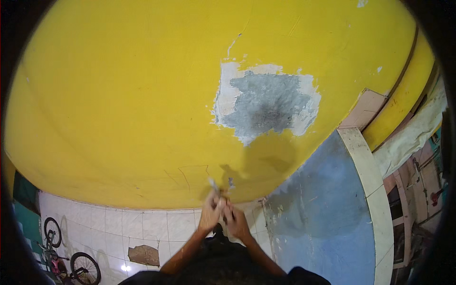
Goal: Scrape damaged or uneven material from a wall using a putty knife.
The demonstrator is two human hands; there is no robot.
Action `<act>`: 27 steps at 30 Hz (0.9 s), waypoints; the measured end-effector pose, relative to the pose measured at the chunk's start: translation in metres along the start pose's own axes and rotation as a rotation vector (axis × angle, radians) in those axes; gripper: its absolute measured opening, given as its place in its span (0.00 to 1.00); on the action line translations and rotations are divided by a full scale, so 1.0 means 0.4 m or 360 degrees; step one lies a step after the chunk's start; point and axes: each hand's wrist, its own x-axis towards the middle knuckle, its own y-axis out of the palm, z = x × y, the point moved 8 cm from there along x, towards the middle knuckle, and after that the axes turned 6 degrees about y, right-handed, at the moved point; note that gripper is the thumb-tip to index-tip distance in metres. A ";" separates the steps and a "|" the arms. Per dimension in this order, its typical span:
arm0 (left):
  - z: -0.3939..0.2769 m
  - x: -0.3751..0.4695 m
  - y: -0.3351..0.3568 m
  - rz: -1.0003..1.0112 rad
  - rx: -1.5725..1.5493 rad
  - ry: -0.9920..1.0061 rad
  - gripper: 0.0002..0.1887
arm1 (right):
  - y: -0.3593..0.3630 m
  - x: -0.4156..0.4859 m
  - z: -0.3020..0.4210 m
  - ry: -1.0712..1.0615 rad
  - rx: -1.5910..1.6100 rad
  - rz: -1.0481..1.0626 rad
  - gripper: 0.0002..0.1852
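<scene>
Both hands are together in front of my body, before the lower part of a yellow painted wall [124, 107]. My left hand [211, 211] is closed around a slim tool [213, 184] with a pale tip that points up and left; blur hides its exact kind. Close beside it, my right hand [235, 220] has its fingers curled near the tool's lower end; whether it grips anything is unclear. Higher on the wall is a patch of bare grey plaster [270, 101] with a ragged white edge.
White floor tiles [153, 222] meet the wall's foot, with a broken brown patch [144, 255] among them. A bicycle [85, 268] is at the lower left. To the right are a blue surface [320, 213] with a pale border [379, 210] and a light cloth sheet [409, 142].
</scene>
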 end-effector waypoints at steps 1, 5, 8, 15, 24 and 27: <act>0.011 -0.063 0.008 0.0022 -0.0100 -0.0065 0.23 | 0.011 -0.050 -0.024 -0.0026 0.0023 -0.0015 0.16; 0.071 -0.203 0.008 -0.0022 -0.0229 -0.0406 0.26 | 0.035 -0.172 -0.119 0.0130 0.0139 0.0150 0.16; 0.078 -0.202 -0.005 -0.0040 -0.0224 -0.0391 0.26 | 0.030 -0.164 -0.146 0.0068 -0.0184 0.0163 0.14; -0.004 -0.092 0.036 -0.0017 -0.0209 -0.0089 0.28 | -0.055 -0.079 0.063 -0.0343 -0.0212 0.0059 0.14; 0.005 -0.041 0.146 0.0241 -0.0226 -0.0299 0.35 | -0.017 -0.122 -0.043 0.0590 0.0845 0.0798 0.14; 0.043 -0.008 0.184 0.0489 -0.0282 -0.0415 0.36 | -0.020 -0.109 -0.058 0.0621 0.1067 0.0699 0.16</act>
